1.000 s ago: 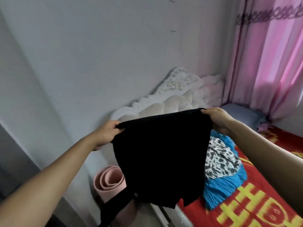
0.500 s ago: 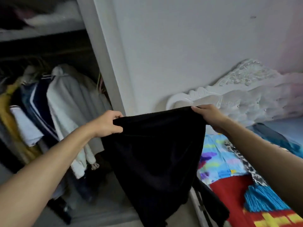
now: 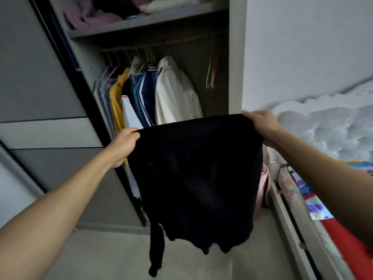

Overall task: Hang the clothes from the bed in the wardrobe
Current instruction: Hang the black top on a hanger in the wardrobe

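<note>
Two top corners of a limp black fabric garment [image 3: 193,178] were pinched, by the left hand [image 3: 124,147] at nine o'clock and the right hand [image 3: 262,126] at two o'clock, and it was held spread in mid-air before the open grey wardrobe [image 3: 141,27]. A cream jacket [image 3: 175,93] was hung at twelve o'clock, bare coloured hangers [image 3: 211,77] at one o'clock, and the red-covered bed [image 3: 345,237] was seen at four o'clock.

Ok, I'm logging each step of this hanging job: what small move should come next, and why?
Probably let the right hand release and reach for the empty hangers in the wardrobe. Both it and the left hand grip the black garment by its top edge, and no hanger shows in it.
</note>
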### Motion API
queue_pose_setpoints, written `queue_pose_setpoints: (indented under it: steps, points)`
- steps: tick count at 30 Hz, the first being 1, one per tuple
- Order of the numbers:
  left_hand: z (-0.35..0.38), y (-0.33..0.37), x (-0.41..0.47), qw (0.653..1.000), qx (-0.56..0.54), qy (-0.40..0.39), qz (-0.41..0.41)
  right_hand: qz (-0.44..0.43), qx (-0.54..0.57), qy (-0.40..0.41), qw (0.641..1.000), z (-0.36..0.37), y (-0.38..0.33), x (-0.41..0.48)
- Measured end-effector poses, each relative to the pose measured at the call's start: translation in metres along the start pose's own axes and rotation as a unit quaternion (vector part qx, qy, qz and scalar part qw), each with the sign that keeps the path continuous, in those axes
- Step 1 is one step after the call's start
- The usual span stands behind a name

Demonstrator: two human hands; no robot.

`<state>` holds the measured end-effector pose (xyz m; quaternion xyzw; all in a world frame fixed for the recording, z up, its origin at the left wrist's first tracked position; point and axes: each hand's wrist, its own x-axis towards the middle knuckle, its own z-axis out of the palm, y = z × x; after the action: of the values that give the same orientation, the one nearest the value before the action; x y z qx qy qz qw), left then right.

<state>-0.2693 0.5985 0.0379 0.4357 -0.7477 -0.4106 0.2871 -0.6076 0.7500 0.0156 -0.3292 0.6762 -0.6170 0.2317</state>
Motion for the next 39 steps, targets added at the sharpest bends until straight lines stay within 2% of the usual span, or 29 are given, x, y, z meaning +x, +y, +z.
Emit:
queue_pose_setpoints:
  steps: [3,6,7,9,11,14,16,18,20,23,25,26,27,28,29,32,36,39]
  points:
    - [-0.028,-0.008,-0.011,1.0,-0.005,-0.029,0.01,-0.035,-0.073,-0.001,0.997,0.03,0.001,-0.003]
    - [-0.057,-0.01,-0.016,0.994,0.054,-0.083,0.043,-0.067,-0.135,0.007,0.989,0.048,-0.001,-0.003]
    - [-0.064,-0.013,-0.015,0.993,0.072,-0.071,0.058,-0.075,-0.14,0.009,0.987,0.054,-0.003,-0.003]
    - [-0.072,-0.02,-0.008,0.993,0.092,0.003,0.077,-0.101,-0.146,-0.003,0.984,0.063,-0.01,-0.003]
    - [-0.077,-0.029,0.003,0.992,0.075,0.068,0.08,-0.126,-0.152,-0.045,0.979,0.071,-0.019,-0.003]
    - [-0.075,-0.041,0.023,0.991,0.016,0.102,0.086,-0.159,-0.194,-0.135,0.959,0.084,-0.029,0.005]
    - [-0.074,-0.045,0.042,0.991,-0.027,0.11,0.074,-0.172,-0.221,-0.165,0.946,0.094,-0.029,0.019]
    - [-0.069,-0.043,0.061,0.991,-0.055,0.098,0.071,-0.167,-0.183,-0.151,0.957,0.109,-0.027,0.036]
    - [-0.059,-0.042,0.079,0.992,-0.063,0.08,0.077,-0.131,-0.056,-0.136,0.98,0.131,-0.028,0.053]
    - [-0.032,-0.048,0.107,0.995,-0.079,-0.014,0.058,-0.062,0.115,-0.166,0.977,0.169,-0.042,0.079]
    - [-0.013,-0.061,0.127,0.988,0.031,-0.15,0.009,-0.043,0.164,-0.194,0.966,0.188,-0.051,0.098]
    - [-0.004,-0.071,0.137,0.968,0.11,-0.224,-0.014,-0.036,0.174,-0.203,0.963,0.195,-0.054,0.107]
    - [0.002,-0.082,0.147,0.948,0.168,-0.269,-0.034,-0.03,0.18,-0.205,0.962,0.198,-0.057,0.116]
    - [0.005,-0.092,0.157,0.939,0.193,-0.282,-0.039,-0.023,0.182,-0.201,0.962,0.199,-0.058,0.125]
    - [0.004,-0.096,0.166,0.949,0.173,-0.259,-0.04,-0.013,0.184,-0.191,0.964,0.197,-0.058,0.133]
    - [-0.004,-0.086,0.188,0.988,0.011,-0.145,-0.048,0.033,0.198,-0.131,0.971,0.185,-0.049,0.161]
    - [-0.004,-0.033,0.209,0.977,-0.185,-0.102,-0.009,0.054,0.164,-0.058,0.983,0.168,-0.031,0.187]
    - [0.0,0.006,0.228,0.97,-0.235,-0.058,0.019,0.038,0.095,-0.005,0.995,0.162,-0.011,0.194]
